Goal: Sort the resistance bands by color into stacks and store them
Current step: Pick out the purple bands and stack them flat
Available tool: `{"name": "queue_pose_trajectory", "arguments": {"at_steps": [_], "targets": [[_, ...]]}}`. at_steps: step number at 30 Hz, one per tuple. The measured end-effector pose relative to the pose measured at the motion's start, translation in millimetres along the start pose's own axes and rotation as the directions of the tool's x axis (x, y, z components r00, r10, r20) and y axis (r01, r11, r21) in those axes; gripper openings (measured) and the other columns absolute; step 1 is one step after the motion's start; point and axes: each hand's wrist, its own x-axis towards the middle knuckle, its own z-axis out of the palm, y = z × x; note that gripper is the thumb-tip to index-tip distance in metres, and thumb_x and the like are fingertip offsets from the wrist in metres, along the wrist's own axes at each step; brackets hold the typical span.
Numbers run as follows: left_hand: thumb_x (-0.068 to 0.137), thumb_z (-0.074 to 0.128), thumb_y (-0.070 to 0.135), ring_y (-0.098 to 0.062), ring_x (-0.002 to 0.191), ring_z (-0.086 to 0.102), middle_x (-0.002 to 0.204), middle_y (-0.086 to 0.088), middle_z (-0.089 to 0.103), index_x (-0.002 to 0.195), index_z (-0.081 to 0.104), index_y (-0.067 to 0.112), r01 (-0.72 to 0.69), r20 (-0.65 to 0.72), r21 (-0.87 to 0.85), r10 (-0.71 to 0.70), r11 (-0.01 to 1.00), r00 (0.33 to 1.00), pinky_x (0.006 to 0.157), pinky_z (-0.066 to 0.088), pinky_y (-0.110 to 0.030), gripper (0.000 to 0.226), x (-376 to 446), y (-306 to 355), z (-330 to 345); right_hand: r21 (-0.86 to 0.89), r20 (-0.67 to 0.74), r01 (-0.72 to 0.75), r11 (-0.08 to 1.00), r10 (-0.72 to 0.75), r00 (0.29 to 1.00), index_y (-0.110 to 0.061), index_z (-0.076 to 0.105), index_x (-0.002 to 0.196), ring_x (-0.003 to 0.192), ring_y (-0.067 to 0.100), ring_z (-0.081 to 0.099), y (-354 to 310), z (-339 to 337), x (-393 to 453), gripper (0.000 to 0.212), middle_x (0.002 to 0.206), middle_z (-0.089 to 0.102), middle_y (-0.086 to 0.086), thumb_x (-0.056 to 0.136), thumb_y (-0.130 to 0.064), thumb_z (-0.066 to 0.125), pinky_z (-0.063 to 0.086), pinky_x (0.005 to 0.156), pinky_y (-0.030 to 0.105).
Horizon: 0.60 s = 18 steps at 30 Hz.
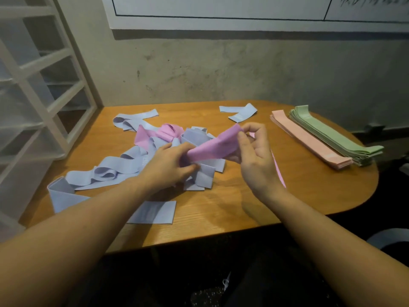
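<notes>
A pink-purple band (215,144) is held above the wooden table (254,209) between both hands. My left hand (168,167) grips its lower left end, and my right hand (254,158) pinches its upper right end. Under them lies a loose heap of several lilac-blue bands (110,171) with more pink-purple bands (155,134) mixed in. Another lilac-blue band (240,111) lies apart at the back. On the right side stand a flat stack of salmon-pink bands (309,140) and, touching it, a stack of green bands (332,136).
A white drawer unit (33,89) with translucent drawers stands at the table's left edge. A bare concrete wall (221,69) closes the back. One flat lilac-blue band (155,212) lies near the front edge. Bare wood shows at the front right.
</notes>
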Motion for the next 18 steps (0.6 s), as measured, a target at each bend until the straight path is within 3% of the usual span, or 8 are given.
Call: {"name": "queue_pose_trajectory", "arguments": {"at_steps": [3, 7, 9, 11, 13, 15, 16, 18], "targets": [[0.093, 0.067, 0.035, -0.019, 0.081, 0.063, 0.085, 0.004, 0.063, 0.099, 0.061, 0.034, 0.023, 0.039, -0.005, -0.023, 1.0, 0.999, 0.052, 0.059, -0.036, 0.008, 2.3, -2.0, -1.7, 0.083, -0.114, -0.167, 0.983, 0.175, 0.978, -0.023, 0.045, 0.108, 0.104, 0.023, 0.064, -2.0, -1.9, 11.5, 0.01, 0.108, 0.057, 0.006, 0.11, -0.017, 0.038, 0.062, 0.083, 0.042], [0.094, 0.066, 0.038, -0.015, 0.086, 0.049, 0.078, 0.018, 0.055, 0.089, 0.055, 0.036, -0.05, 0.027, 0.143, 0.046, 0.988, 0.999, 0.08, 0.034, -0.034, 0.012, 9.5, 7.6, -3.7, -0.045, -0.203, -0.277, 0.96, 0.263, 0.943, -0.019, 0.048, 0.11, 0.074, 0.008, 0.05, 5.0, -7.4, 27.1, 0.009, 0.085, 0.053, -0.002, 0.109, -0.024, 0.04, 0.045, 0.071, 0.025], [0.095, 0.064, 0.04, -0.016, 0.088, 0.049, 0.085, 0.014, 0.061, 0.095, 0.061, 0.029, -0.05, 0.024, 0.163, 0.047, 0.985, 0.999, 0.088, 0.034, -0.036, 0.012, 13.4, 8.4, -6.0, -0.25, -0.092, -0.223, 0.942, 0.207, 0.974, -0.017, 0.052, 0.114, 0.077, 0.004, 0.049, 7.4, -11.0, 33.3, 0.013, 0.089, 0.053, -0.008, 0.105, -0.025, 0.047, 0.04, 0.071, 0.023], [0.097, 0.057, 0.046, -0.017, 0.089, 0.052, 0.091, 0.01, 0.064, 0.102, 0.062, 0.025, -0.033, 0.029, 0.171, 0.028, 0.985, 0.999, 0.102, 0.034, -0.04, 0.023, 16.0, 5.9, -7.5, -0.508, 0.104, -0.131, 0.851, 0.212, 0.972, -0.024, 0.059, 0.115, 0.091, 0.001, 0.055, 9.2, -13.7, 37.0, 0.03, 0.102, 0.059, -0.015, 0.095, -0.046, 0.053, 0.045, 0.077, 0.024], [0.093, 0.048, 0.049, -0.016, 0.087, 0.055, 0.091, 0.01, 0.066, 0.104, 0.06, 0.024, -0.031, 0.045, 0.188, 0.022, 0.982, 0.999, 0.114, 0.028, -0.045, 0.03, 17.6, 5.7, -8.0, -0.801, 0.259, 0.007, 0.598, 0.336, 0.906, -0.035, 0.067, 0.11, 0.096, 0.007, 0.058, 9.8, -12.0, 39.1, 0.047, 0.103, 0.064, -0.014, 0.081, -0.069, 0.054, 0.05, 0.078, 0.03], [0.091, 0.045, 0.048, -0.015, 0.088, 0.056, 0.094, 0.01, 0.068, 0.106, 0.06, 0.025, -0.038, 0.092, 0.226, 0.018, 0.973, 0.996, 0.115, 0.028, -0.048, 0.032, 18.8, 4.5, -7.8, -0.919, 0.321, 0.171, 0.355, 0.422, 0.848, -0.035, 0.072, 0.099, 0.088, 0.012, 0.058, 10.3, -7.9, 40.6, 0.033, 0.089, 0.064, -0.012, 0.087, -0.062, 0.059, 0.046, 0.066, 0.029], [0.091, 0.046, 0.048, -0.014, 0.088, 0.056, 0.095, 0.011, 0.069, 0.108, 0.059, 0.026, -0.043, 0.107, 0.233, 0.019, 0.972, 0.994, 0.113, 0.029, -0.049, 0.031, 17.9, 5.2, -7.7, -0.914, 0.341, 0.193, 0.357, 0.416, 0.843, -0.033, 0.072, 0.092, 0.085, 0.014, 0.058, 9.2, -6.4, 42.2, 0.024, 0.082, 0.064, -0.011, 0.09, -0.054, 0.06, 0.044, 0.062, 0.029], [0.093, 0.051, 0.047, -0.006, 0.082, 0.053, 0.093, 0.012, 0.068, 0.111, 0.059, 0.029, -0.015, 0.088, 0.222, -0.004, 0.975, 0.996, 0.106, 0.032, -0.044, 0.026, 16.1, 2.9, -7.9, -0.84, 0.373, 0.136, 0.525, 0.377, 0.848, -0.032, 0.073, 0.085, 0.083, 0.014, 0.06, 8.5, -8.9, 45.0, 0.015, 0.079, 0.066, -0.01, 0.091, -0.041, 0.063, 0.048, 0.065, 0.034]]}}
